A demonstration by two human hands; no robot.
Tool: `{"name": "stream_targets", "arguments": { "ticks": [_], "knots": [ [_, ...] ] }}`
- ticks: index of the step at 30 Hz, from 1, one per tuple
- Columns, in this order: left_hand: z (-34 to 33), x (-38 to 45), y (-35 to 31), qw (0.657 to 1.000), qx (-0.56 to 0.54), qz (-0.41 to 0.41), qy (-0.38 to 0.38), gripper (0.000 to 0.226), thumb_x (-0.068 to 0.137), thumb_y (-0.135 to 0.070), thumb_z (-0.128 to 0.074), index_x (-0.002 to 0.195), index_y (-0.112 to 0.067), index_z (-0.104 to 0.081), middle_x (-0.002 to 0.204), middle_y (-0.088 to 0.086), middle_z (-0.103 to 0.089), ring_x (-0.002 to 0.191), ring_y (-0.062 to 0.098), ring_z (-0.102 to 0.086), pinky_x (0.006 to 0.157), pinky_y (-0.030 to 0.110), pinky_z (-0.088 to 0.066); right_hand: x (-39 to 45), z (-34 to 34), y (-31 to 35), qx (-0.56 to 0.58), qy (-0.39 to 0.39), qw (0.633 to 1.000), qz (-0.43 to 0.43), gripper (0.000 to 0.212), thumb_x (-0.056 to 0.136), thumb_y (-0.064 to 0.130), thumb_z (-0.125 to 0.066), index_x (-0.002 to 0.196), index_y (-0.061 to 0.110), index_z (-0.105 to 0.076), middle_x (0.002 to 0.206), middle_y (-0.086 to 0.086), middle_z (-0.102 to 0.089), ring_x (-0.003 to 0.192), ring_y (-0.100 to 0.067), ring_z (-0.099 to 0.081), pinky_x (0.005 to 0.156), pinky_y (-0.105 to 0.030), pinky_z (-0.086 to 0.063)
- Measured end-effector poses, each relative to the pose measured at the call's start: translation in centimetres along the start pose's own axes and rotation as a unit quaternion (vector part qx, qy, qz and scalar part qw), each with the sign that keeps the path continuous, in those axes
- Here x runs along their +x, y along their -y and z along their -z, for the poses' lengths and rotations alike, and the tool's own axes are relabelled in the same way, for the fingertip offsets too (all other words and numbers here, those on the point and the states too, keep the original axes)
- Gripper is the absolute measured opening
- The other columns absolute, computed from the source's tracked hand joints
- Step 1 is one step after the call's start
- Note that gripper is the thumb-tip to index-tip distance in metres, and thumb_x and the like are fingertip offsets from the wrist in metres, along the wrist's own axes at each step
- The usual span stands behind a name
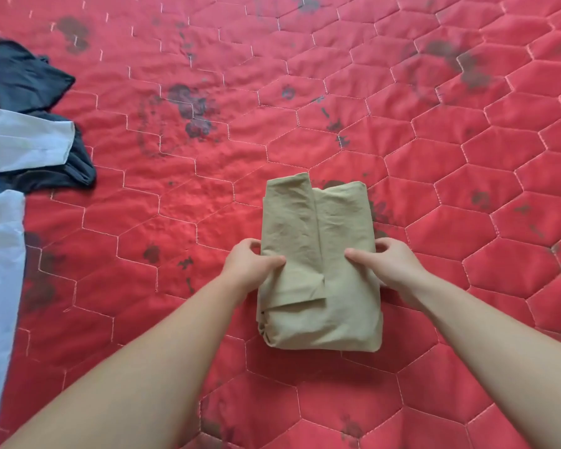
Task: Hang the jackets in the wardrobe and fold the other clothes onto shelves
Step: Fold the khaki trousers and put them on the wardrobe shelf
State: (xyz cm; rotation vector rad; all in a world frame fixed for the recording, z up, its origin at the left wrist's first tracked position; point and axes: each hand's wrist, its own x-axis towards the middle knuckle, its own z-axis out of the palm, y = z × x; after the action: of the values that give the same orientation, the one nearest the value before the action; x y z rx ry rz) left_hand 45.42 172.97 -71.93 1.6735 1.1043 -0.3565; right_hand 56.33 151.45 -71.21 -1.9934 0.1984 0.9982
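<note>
Both bare forearms reach forward over the red quilt (pixel 305 92) to a folded tan garment (pixel 318 264) lying on it. Left hand (pixel 250 264) and right hand (pixel 386 264) pinch its opposite side edges, thumbs on top. Dark clothes (pixel 30 79) and a white garment (pixel 4 254) lie well apart at far left.

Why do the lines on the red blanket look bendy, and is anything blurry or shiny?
Head view: the wide lens curves the red quilt's stitched lines toward the edges; light is soft and even, no glare, only faint shadows under the tan folded cloth gripped by the left hand and right hand; all looks fairly sharp.
</note>
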Motion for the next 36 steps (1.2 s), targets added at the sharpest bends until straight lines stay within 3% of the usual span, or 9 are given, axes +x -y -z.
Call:
{"name": "stream_targets", "arguments": {
  "ticks": [3, 7, 11, 16, 21, 26, 29, 32, 36],
  "knots": [
    [1.0, 0.7, 0.1, 0.989, -0.071, 0.043, 0.122, 0.046, 0.068, -0.028, -0.083, 0.108, -0.011, -0.070, 0.109, 0.005, -0.073, 0.098, 0.018, -0.068, 0.086, 0.034, -0.052, 0.4, 0.4, 0.3, 0.042, 0.093, 0.994, -0.046, 0.036, 0.077, 0.023, -0.080, 0.109, 0.014, -0.067, 0.101, -0.003, -0.074, 0.085, -0.017, -0.070, 0.064, -0.028, -0.051],
    [0.4, -0.4, 1.2, 0.952, -0.180, 0.097, 0.228, 0.027, 0.086, -0.029, -0.069, 0.110, -0.018, -0.070, 0.106, 0.002, -0.074, 0.096, 0.017, -0.071, 0.085, 0.032, -0.054, 0.0, 0.5, -0.8, 0.106, 0.195, 0.971, -0.091, 0.042, 0.077, 0.022, -0.076, 0.116, 0.014, -0.067, 0.109, -0.006, -0.073, 0.103, -0.025, -0.069, 0.095, -0.045, -0.052],
    [-1.1, -1.0, 2.6, 0.962, -0.197, 0.049, 0.183, 0.030, 0.089, -0.026, -0.069, 0.116, -0.016, -0.064, 0.108, 0.004, -0.074, 0.098, 0.020, -0.071, 0.083, 0.033, -0.056, -1.1, -1.0, -1.2, 0.154, 0.173, 0.971, -0.063, 0.030, 0.081, 0.014, -0.073, 0.111, 0.012, -0.068, 0.105, -0.006, -0.074, 0.093, -0.020, -0.072, 0.075, -0.032, -0.057],
    [-0.8, -2.5, 2.3, 0.965, -0.215, 0.021, 0.149, 0.042, 0.086, -0.024, -0.074, 0.124, -0.016, -0.059, 0.114, 0.004, -0.072, 0.104, 0.022, -0.069, 0.095, 0.042, -0.053, -2.2, -1.5, -0.6, 0.119, 0.102, 0.987, -0.024, 0.036, 0.080, 0.010, -0.076, 0.115, 0.008, -0.067, 0.102, -0.005, -0.075, 0.095, -0.022, -0.071, 0.082, -0.034, -0.056],
    [2.8, -6.9, 0.2, 0.942, -0.262, 0.018, 0.208, 0.031, 0.091, -0.014, -0.064, 0.121, -0.017, -0.057, 0.111, 0.006, -0.072, 0.094, 0.019, -0.071, 0.075, 0.031, -0.060, -6.2, -0.1, 3.0, 0.119, 0.154, 0.981, -0.001, 0.028, 0.084, 0.007, -0.070, 0.112, 0.008, -0.067, 0.104, -0.009, -0.074, 0.094, -0.023, -0.071, 0.079, -0.033, -0.057],
    [9.6, -12.9, -2.7, 0.930, -0.258, 0.021, 0.260, 0.049, 0.073, -0.018, -0.073, 0.119, -0.004, -0.065, 0.115, 0.016, -0.069, 0.096, 0.026, -0.068, 0.086, 0.036, -0.055, -12.6, 0.1, 9.5, 0.111, 0.217, 0.969, 0.041, 0.034, 0.082, 0.003, -0.070, 0.115, 0.005, -0.065, 0.109, -0.013, -0.072, 0.094, -0.025, -0.071, 0.074, -0.031, -0.058],
    [13.9, -16.9, -4.6, 0.924, -0.277, 0.024, 0.262, 0.031, 0.072, -0.020, -0.070, 0.099, -0.006, -0.076, 0.102, 0.014, -0.073, 0.086, 0.024, -0.071, 0.081, 0.033, -0.057, -16.8, -0.1, 14.0, 0.112, 0.258, 0.958, 0.050, 0.044, 0.069, 0.008, -0.073, 0.113, 0.005, -0.066, 0.111, -0.015, -0.071, 0.090, -0.024, -0.071, 0.073, -0.032, -0.058],
    [18.5, -21.3, -6.4, 0.924, -0.289, -0.007, 0.248, 0.037, 0.072, -0.019, -0.066, 0.105, -0.002, -0.071, 0.100, 0.016, -0.073, 0.082, 0.025, -0.072, 0.072, 0.032, -0.060, -21.5, -0.3, 18.4, 0.127, 0.305, 0.944, 0.022, 0.036, 0.069, 0.017, -0.072, 0.105, 0.007, -0.070, 0.105, -0.013, -0.073, 0.087, -0.023, -0.071, 0.080, -0.034, -0.058],
    [24.1, -27.7, -8.4, 0.926, -0.310, -0.052, 0.207, 0.027, 0.071, -0.014, -0.065, 0.093, -0.006, -0.077, 0.097, 0.015, -0.071, 0.080, 0.026, -0.070, 0.072, 0.033, -0.059, -27.2, -1.0, 23.1, 0.126, 0.359, 0.925, 0.003, 0.031, 0.071, 0.026, -0.069, 0.094, 0.007, -0.078, 0.104, -0.014, -0.072, 0.089, -0.024, -0.071, 0.090, -0.036, -0.054]
  ]
}}
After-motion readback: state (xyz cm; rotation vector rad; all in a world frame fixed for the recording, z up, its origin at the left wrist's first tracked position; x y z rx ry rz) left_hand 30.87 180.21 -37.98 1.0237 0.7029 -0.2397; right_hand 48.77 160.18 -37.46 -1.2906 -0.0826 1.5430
